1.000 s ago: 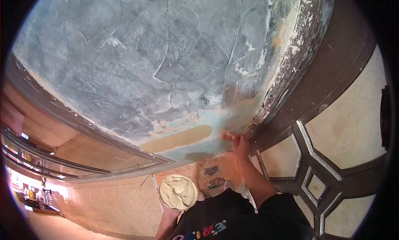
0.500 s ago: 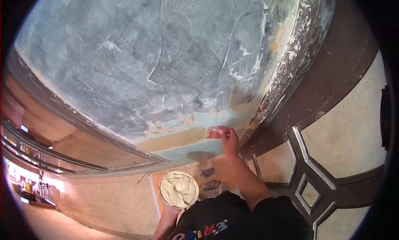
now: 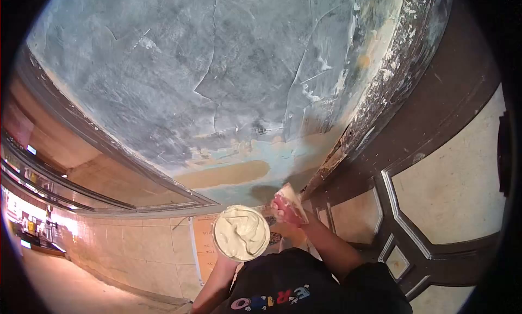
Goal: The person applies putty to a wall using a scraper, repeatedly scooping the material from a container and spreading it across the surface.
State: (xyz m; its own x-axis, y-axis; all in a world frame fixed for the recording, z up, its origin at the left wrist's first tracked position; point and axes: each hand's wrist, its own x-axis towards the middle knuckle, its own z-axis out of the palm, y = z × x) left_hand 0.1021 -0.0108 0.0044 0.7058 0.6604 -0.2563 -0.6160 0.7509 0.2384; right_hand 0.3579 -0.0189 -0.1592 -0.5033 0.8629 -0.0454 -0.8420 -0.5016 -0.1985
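My left hand [image 3: 224, 266] supports a round tub of cream-coloured putty [image 3: 242, 233] from below, its surface thick and swirled. In my right hand [image 3: 278, 209] is a red putty spreader [image 3: 291, 205], gripped with the fingers curled round it; its edge carries pale putty. The spreader is held just right of the tub, apart from the wall. Ahead stands a grey-blue wall [image 3: 244, 69] with cracks and rough plaster. A smooth tan strip of putty [image 3: 223, 174] lies along its lower part.
Dark wooden trim with flaking paint [image 3: 375, 102] borders the wall on the right, beside a panelled door [image 3: 446, 178]. A brown frame [image 3: 109, 145] runs along the left. Below are a tiled surface [image 3: 136, 249] and an orange printed sheet [image 3: 204, 249].
My right hand has drawn the spreader down off the wall toward my body and turned it. The tub in my left hand has come slightly up and right.
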